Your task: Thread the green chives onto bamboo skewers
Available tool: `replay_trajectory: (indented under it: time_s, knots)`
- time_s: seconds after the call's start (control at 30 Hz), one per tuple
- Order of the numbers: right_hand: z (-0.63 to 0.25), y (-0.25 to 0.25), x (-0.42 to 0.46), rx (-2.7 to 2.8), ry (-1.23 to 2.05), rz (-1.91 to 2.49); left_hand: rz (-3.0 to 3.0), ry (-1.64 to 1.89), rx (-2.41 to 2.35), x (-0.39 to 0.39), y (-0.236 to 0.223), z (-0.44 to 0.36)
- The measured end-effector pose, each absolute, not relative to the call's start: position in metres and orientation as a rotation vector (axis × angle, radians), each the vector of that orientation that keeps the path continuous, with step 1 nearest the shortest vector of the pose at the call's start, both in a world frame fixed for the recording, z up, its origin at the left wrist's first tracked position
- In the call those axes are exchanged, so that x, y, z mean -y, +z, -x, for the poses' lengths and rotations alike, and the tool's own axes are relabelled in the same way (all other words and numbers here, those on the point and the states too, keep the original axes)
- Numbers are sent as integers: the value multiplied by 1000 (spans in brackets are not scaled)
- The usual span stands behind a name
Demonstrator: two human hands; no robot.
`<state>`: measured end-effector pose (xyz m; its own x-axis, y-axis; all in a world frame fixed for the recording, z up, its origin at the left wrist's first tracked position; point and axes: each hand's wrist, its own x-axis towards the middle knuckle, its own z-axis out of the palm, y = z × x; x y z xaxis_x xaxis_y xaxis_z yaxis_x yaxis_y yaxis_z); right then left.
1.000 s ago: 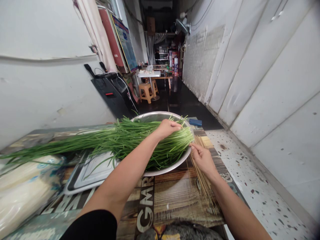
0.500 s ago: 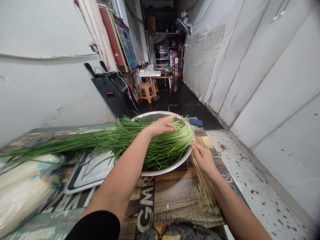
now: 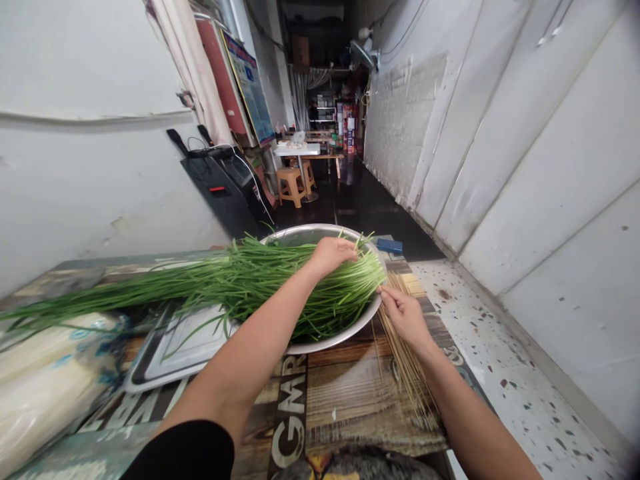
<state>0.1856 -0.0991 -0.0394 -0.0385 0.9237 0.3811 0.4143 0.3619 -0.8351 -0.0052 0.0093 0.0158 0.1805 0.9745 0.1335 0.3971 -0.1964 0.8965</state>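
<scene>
Long green garlic chives (image 3: 280, 280) heap over a metal basin (image 3: 345, 343), their pale stem ends toward its right rim and their leaves trailing far left. Over the stems lies my left hand (image 3: 334, 255), its fingers bent down and closed on some of them; the fingertips are partly hidden. My right hand (image 3: 404, 313) is at the basin's right edge, thumb and forefinger pinched on what looks like a thin bamboo skewer, mostly hidden against the stems. Beneath that hand, a spread of bamboo skewers (image 3: 407, 373) lies on the wood-patterned table (image 3: 345, 400).
Left of the basin are a white tray (image 3: 185, 347) and a plastic-wrapped pale package (image 3: 60, 373). A blue box-like object (image 3: 389, 246) sits behind the basin's right rim. Farther off stand a black machine (image 3: 220, 180), stools (image 3: 291, 187) and a small table (image 3: 299, 150).
My left hand has shifted slightly right over the stems, and its outstretched forefinger has bent down onto them. My right hand keeps its pinch at the rim. The view has shifted slightly.
</scene>
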Motion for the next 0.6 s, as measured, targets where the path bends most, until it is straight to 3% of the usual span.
replay_trajectory:
  time_s: [0.6]
  knots:
    - [-185, -38, 100, 1626, 651, 1241, -1845, 951, -1232, -3, 23, 1]
